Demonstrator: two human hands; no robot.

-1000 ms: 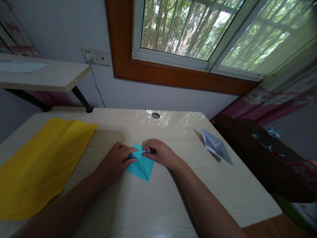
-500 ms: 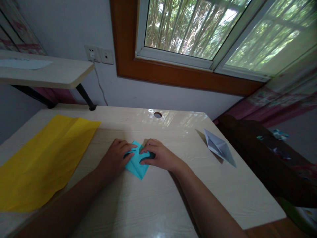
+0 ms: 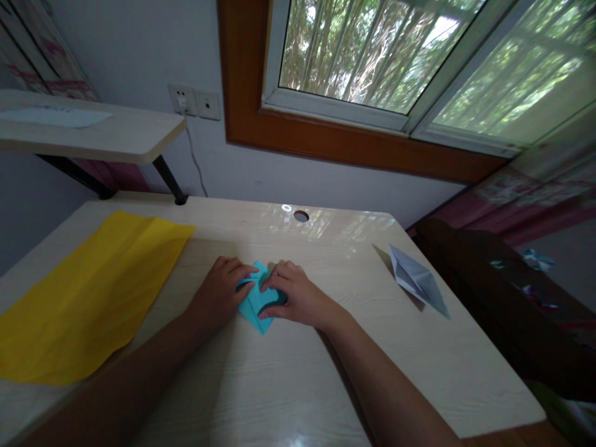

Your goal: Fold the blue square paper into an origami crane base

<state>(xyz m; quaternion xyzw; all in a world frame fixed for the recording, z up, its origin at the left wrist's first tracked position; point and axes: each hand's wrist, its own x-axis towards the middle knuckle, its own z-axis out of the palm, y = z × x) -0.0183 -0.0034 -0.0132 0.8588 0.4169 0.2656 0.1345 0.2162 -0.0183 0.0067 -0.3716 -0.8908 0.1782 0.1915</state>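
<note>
**Both hands close in on the blue paper fold**

I see my left hand and right hand pressed down together on a small folded piece of turquoise paper, which lies flat on the tabletop near the middle, a little toward the far edge. A second ago the paper showed as a longer kite shape with its near point well clear of my fingers; now much less of it is visible, just a short triangular tip poking out toward me between the two hands. I judge that a flap has been folded over and that I am flattening a crease, though the fold line itself is hidden under my fingers.

Neither hand pinches or lifts the paper: the left fingertips lie flat on its left part, and the right hand's fingers are curled down over its right part, both bearing on the sheet against the tabletop.

To the left, well apart, a large yellow sheet lies spread out with creases in it. To the right, also well apart, a folded grey-white paper shape rests near the tabletop's edge. A cable hole sits at the far side, below the window; a wall socket shows at the far left above a side shelf.
</note>
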